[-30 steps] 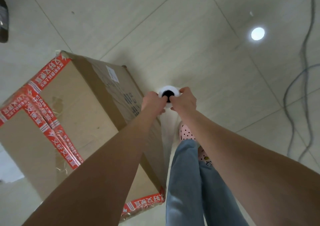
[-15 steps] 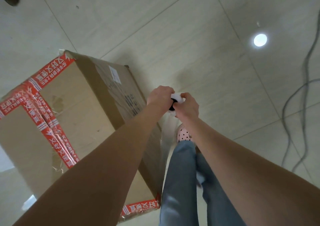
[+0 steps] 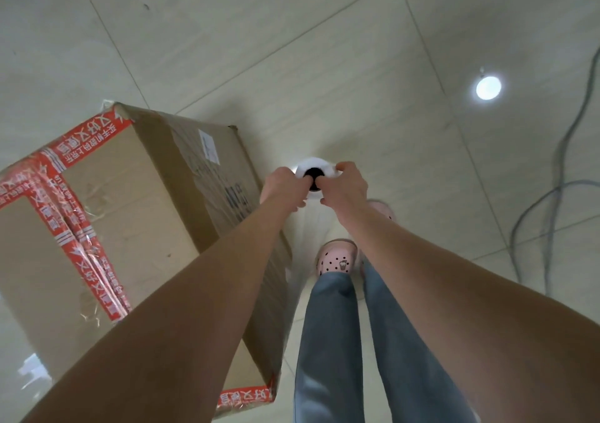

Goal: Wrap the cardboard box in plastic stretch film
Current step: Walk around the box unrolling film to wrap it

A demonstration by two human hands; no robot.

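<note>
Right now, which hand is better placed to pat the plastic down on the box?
Probably the left hand. Both hands grip the top of the film roll, but the left is on the side nearest the cardboard box; the right hand is on the far side.

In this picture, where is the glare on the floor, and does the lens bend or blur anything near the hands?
Head view: a round white glare spot sits on the glossy pale tiled floor, upper right. Head view: the wide lens curves the tile joints and swells the near forearms. Head view: the left hand and right hand gripping the white stretch film roll look slightly soft. The brown cardboard box is sharper.
</note>
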